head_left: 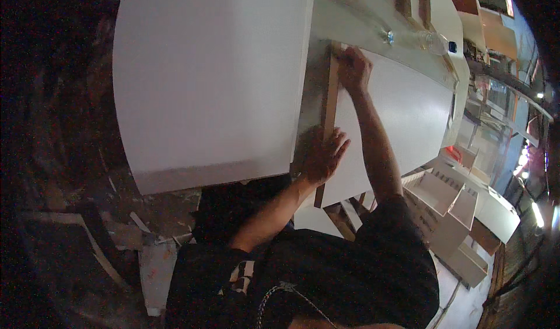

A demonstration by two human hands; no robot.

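A white panel with a brown, unpainted edge strip along its left side lies in front of me. My left hand rests at the near part of that edge, fingers stretched out and the thumb side toward the white face. Farther along, at the far left corner, my right hand is closed against the edge, its fingers curled. Whatever may be inside those fingers is hidden. Left of both hands stands a larger white board, a narrow gap away from the panel.
Beyond the panel, a clear plastic bottle with a dark blue cap lies near a small bluish object. Several pale open boxes are stacked at the right. Scraps and offcuts litter the floor at the lower left.
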